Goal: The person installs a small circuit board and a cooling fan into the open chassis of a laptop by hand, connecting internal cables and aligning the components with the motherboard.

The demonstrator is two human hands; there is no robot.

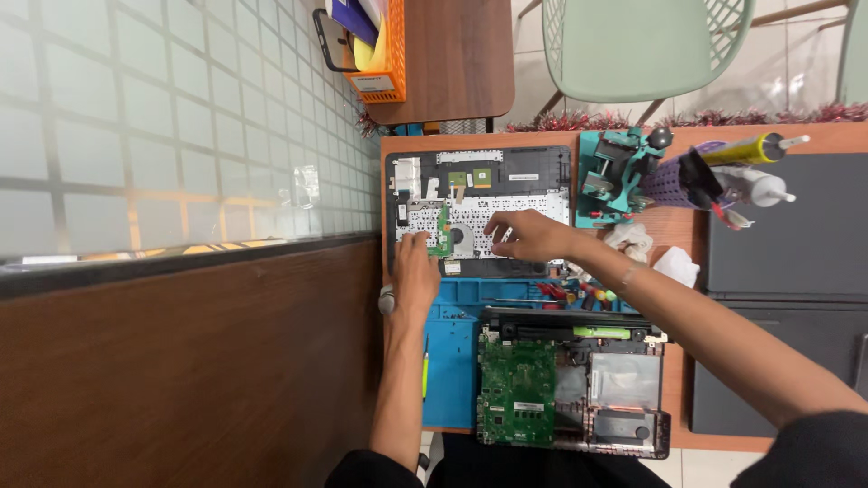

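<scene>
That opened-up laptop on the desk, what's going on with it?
A person is bent over a laptop taken apart on a wooden desk. Both hands rest on the upturned keyboard panel: the left hand by a small green circuit board, the right hand beside it. Nearer the person, the laptop base with its large green motherboard lies on a blue work mat. Tools sit at the back.

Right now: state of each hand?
Left hand: rests flat on the opened laptop panel, beside the small green board; holds nothing visible.
Right hand: fingers curled on the panel; grip cannot be told.
</scene>
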